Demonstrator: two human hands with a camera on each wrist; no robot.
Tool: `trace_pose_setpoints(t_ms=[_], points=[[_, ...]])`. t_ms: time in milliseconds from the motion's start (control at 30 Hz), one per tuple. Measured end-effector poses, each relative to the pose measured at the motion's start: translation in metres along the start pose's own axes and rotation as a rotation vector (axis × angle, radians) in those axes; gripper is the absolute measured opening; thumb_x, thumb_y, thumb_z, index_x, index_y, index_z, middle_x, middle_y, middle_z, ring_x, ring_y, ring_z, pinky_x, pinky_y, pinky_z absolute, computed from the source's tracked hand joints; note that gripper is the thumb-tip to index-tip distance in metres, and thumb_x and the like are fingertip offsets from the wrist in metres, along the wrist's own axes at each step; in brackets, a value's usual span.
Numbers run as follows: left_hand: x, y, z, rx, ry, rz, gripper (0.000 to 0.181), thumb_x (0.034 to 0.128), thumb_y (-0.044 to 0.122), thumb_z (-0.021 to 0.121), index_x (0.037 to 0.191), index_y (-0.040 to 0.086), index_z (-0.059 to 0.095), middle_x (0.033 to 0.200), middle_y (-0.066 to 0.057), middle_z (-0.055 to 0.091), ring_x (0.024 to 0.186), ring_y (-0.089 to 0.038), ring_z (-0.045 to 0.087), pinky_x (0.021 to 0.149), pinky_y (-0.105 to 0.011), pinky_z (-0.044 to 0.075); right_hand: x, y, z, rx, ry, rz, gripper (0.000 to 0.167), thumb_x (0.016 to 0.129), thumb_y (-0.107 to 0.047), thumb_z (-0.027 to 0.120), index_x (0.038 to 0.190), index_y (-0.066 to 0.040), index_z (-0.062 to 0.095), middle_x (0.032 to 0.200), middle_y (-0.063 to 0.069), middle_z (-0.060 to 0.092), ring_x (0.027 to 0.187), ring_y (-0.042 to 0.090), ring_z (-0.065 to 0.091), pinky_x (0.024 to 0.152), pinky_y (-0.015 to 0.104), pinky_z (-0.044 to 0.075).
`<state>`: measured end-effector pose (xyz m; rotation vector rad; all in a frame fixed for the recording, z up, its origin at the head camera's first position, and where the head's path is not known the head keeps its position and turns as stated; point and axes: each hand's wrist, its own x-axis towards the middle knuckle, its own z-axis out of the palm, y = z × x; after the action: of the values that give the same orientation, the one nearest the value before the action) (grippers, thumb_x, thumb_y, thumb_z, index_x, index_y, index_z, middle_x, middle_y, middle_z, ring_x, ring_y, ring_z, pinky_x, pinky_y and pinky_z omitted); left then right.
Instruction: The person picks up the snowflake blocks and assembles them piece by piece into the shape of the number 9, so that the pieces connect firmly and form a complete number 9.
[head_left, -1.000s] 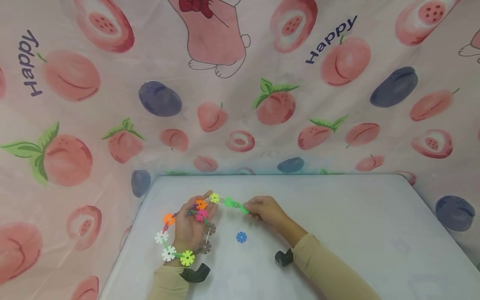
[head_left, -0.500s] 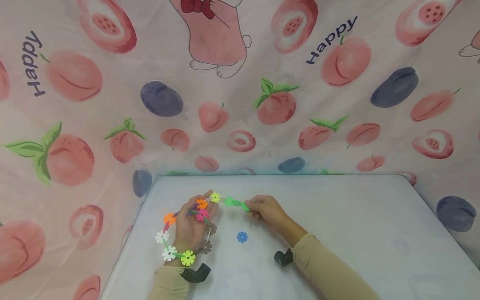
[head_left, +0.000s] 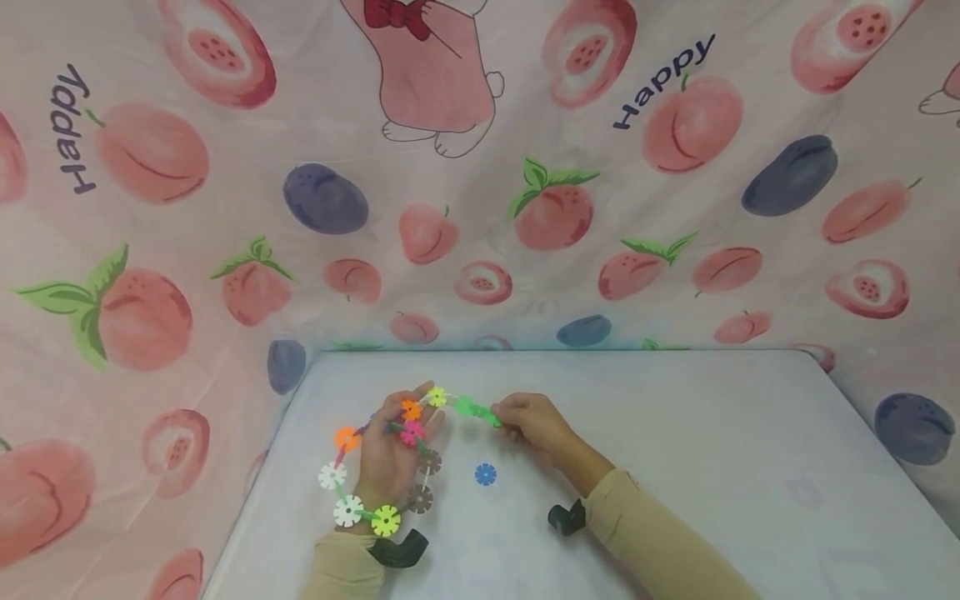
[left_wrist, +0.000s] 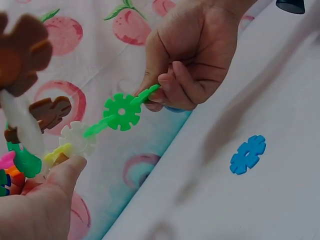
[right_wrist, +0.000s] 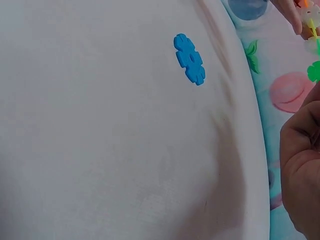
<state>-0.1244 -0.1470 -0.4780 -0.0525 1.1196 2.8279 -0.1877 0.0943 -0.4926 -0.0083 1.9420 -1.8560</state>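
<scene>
A chain of linked plastic snowflake discs [head_left: 348,510] in several colours loops about my left hand [head_left: 388,458]. Its white, lime, orange and brown pieces hang around the palm and wrist. In the left wrist view, my left thumb and fingers pinch the chain near a yellow disc [left_wrist: 57,153] beside a clear white one. From there it runs to a green disc [left_wrist: 121,112] facing the camera. My right hand [head_left: 536,423] pinches the edge-on green disc [left_wrist: 146,94] at the chain's end. A single blue disc [head_left: 485,474] lies on the table below, between the hands.
The pale table [head_left: 675,467] ends at a back edge against a pink fruit-print cloth [head_left: 525,292]. Dark wrist mounts [head_left: 567,517] stick out from both sleeves. A bit of blue under the right fingers in the left wrist view is unclear.
My left hand and the loop of discs have shifted slightly right. The right hand keeps its pinch on the green end and barely moves. The blue disc stays on the table.
</scene>
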Motion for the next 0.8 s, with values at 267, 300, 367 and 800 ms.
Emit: trace_pose_setpoints(t_ms=[267,300,367,800], points=[[-0.0038,-0.0051,0.0038,0.014,-0.019,0.010,0.025,0.1080,0.016,0.030,0.110,0.010,0.055,0.165,-0.021,0.026,0.156,-0.043,0.019,0.118,-0.048,0.038,0.0023,0.0006,-0.0008,0.032,0.044,-0.022,0.020,0.096,-0.019,0.070,0.088,-0.001,0.066,0.076,0.004,0.061,0.068,0.016,0.055,0.064,0.028,0.048],[-0.0042,-0.0057,0.0039,0.010,-0.017,0.010,0.026,0.1081,0.016,0.030,0.110,0.009,0.055,0.165,-0.020,0.028,0.155,-0.043,0.021,0.118,-0.048,0.038,0.0025,0.0007,-0.0014,0.033,0.048,-0.022,0.020,0.096,-0.019,0.070,0.088,-0.001,0.066,0.076,0.004,0.061,0.068,0.016,0.055,0.064,0.028,0.048],[-0.0044,-0.0065,0.0039,0.003,-0.009,0.010,0.026,0.1083,0.015,0.030,0.111,0.009,0.055,0.162,-0.020,0.032,0.154,-0.042,0.026,0.118,-0.048,0.038,0.0026,0.0010,-0.0024,0.032,0.050,-0.016,0.020,0.095,-0.019,0.070,0.089,-0.001,0.067,0.076,0.004,0.062,0.068,0.015,0.055,0.064,0.028,0.048],[-0.0035,-0.0043,0.0049,0.002,0.020,0.006,0.028,0.1089,0.019,0.030,0.113,0.010,0.056,0.155,-0.017,0.044,0.141,-0.035,0.050,0.115,-0.041,0.044,0.0019,0.0093,-0.0095,-0.014,-0.047,0.033,0.028,0.095,-0.031,0.072,0.095,-0.003,0.066,0.081,0.005,0.064,0.073,0.017,0.055,0.066,0.027,0.046]])
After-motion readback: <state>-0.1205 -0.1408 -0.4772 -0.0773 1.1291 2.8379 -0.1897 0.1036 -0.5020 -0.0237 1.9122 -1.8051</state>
